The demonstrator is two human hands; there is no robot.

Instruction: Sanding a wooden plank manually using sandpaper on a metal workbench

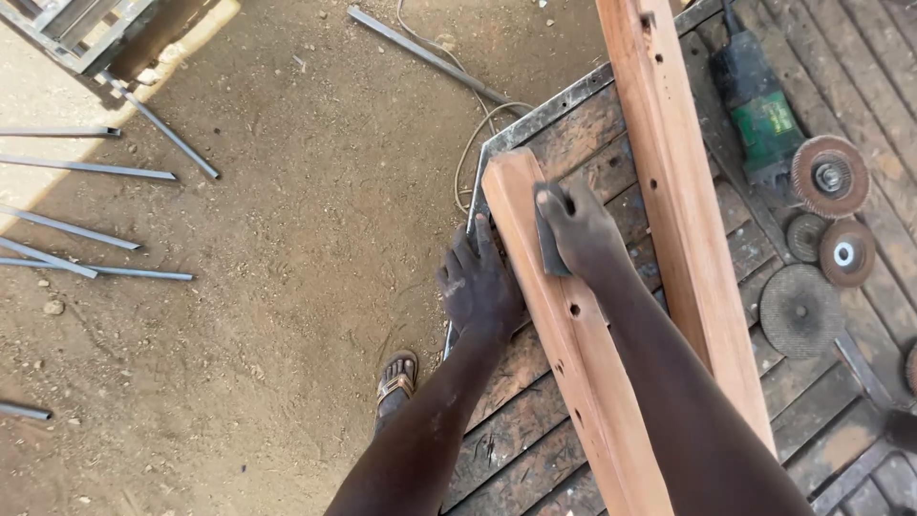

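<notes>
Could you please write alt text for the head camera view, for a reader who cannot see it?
A person's right hand presses a dark sanding sheet onto a wooden beam lying on a slatted workbench, while the left hand steadies the beam's side. A green angle grinder and abrasive discs lie beside a second beam.

1. The wooden beam (564, 325) is reddish, smooth and matt.
2. The desk (535, 420) has worn, rough wooden planks in a metal frame.
3. The sanding discs (829, 177) look rusty and gritty.
4. The ground (287, 239) is dusty sand.
</notes>
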